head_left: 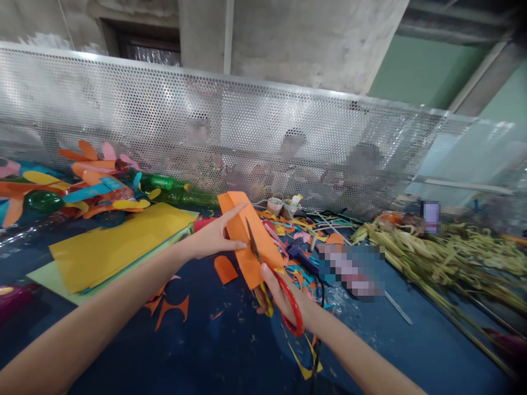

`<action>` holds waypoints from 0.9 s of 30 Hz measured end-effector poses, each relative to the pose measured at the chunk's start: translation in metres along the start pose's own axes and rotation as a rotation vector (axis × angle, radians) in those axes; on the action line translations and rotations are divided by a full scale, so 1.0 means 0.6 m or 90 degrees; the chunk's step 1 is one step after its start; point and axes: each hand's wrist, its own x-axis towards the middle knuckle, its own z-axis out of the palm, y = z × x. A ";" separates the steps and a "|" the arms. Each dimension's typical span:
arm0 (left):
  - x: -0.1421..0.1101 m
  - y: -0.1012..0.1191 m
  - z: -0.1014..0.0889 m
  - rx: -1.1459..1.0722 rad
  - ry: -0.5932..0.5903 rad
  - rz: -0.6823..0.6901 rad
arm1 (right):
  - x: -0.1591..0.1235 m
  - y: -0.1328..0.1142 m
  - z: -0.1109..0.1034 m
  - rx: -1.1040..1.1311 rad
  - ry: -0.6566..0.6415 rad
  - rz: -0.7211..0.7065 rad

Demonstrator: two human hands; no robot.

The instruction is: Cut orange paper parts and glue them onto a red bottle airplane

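My left hand point(214, 236) pinches the left edge of a folded orange sheet of paper point(263, 241), its index finger stretched along the front and the thumb below. My right hand point(280, 291) grips scissors point(293, 310) with one red and one yellow handle loop. A dark blade of the scissors lies across the front of the orange sheet, pointing up and left. The other blade is hidden behind the paper. An orange cut piece with a rounded end point(225, 269) lies on the blue table just below the sheet.
Yellow paper sheets point(123, 241) are stacked at left, with paper-decorated bottles point(99, 175) behind. Colourful scraps, a dark blue glue gun point(302, 255) and white cups point(274, 206) lie beyond my right hand. Dried stalks point(415, 263) cover the right side. A perforated metal panel point(247, 131) stands behind.
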 end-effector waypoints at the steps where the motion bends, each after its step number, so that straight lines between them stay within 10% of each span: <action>1: -0.001 0.001 0.002 -0.014 -0.011 0.003 | 0.000 0.000 0.000 -0.022 0.006 -0.011; 27: -0.006 0.010 0.011 -0.099 -0.010 -0.038 | 0.005 0.016 0.002 -0.043 0.009 -0.043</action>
